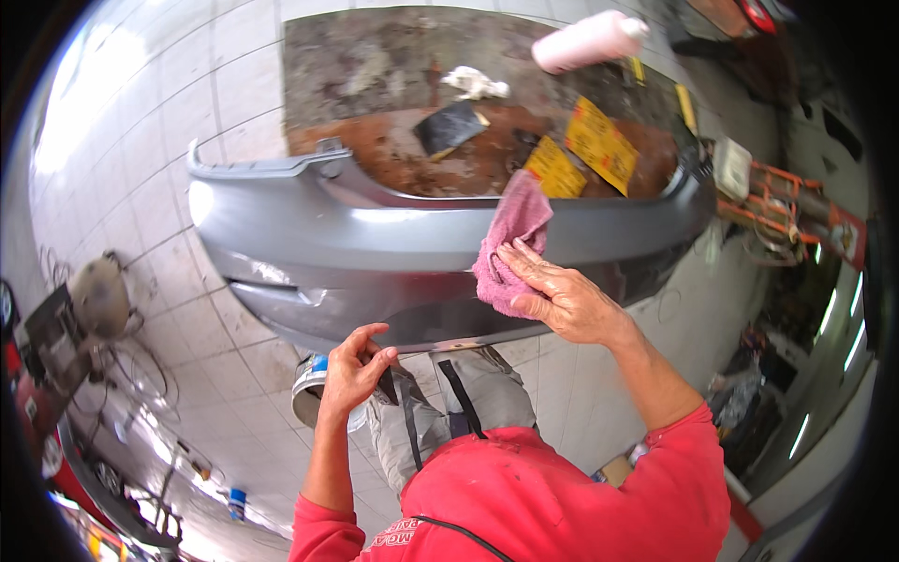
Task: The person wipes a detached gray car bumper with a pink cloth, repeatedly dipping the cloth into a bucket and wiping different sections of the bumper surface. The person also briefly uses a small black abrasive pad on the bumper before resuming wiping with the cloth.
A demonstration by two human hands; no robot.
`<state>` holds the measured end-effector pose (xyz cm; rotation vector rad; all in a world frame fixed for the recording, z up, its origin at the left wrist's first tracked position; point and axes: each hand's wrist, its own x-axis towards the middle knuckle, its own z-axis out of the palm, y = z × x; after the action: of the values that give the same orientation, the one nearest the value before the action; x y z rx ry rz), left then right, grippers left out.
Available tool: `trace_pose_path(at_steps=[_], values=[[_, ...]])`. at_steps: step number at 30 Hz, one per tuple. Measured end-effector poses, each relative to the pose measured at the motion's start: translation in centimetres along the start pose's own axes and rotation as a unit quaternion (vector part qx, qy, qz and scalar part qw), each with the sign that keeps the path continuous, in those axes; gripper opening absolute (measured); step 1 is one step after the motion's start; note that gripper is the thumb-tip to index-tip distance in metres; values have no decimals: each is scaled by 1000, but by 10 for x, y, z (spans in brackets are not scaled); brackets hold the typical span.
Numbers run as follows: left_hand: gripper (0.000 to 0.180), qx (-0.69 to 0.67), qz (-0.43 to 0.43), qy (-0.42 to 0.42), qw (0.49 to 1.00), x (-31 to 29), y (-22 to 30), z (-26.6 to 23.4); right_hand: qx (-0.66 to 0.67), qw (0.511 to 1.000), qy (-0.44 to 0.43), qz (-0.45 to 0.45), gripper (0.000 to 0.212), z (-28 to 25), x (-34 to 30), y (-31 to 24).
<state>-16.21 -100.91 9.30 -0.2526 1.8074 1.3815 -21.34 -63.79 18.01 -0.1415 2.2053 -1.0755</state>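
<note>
**Pink cloth (517, 215) on grey bumper (421, 245), mid-frame**

Right grip (574, 302) clasps the cloth against the bumper's face, centre of frame, fingers stretched over it. Cloth: long axis near-vertical, loose end pointing up, tipped slightly right. Bumper: long axis left to right, ends bending toward the top. Left grip (352, 373) released, fingers loosely curled, by bumper's lower edge, left of centre.

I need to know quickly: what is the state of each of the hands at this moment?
Left hand: open, fingers loosely curled, no held object visible.
Right hand: holding the pink fabric cloth against the grey curved bumper.
</note>
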Motion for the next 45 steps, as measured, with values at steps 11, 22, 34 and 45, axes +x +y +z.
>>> trace_pose_path(at_steps=[11, 22, 34, 45], values=[[44, 7, -39, 44, 998, -24, -73, -11, -194, 966, -20, -170, 100, 120, 214, 12], [38, -24, -68, 98, 992, -23, -112, -12, -129, 956, 200, -173, 114, 198, 291, -37], [36, -73, -67, 187, 977, -49, -154, -28, -79, 906, 184, -374, 28, 167, 335, -148], [48, -185, -96, 243, 947, -51, -195, -46, -323, 934, 82, -130, 102, 185, 136, -78]])
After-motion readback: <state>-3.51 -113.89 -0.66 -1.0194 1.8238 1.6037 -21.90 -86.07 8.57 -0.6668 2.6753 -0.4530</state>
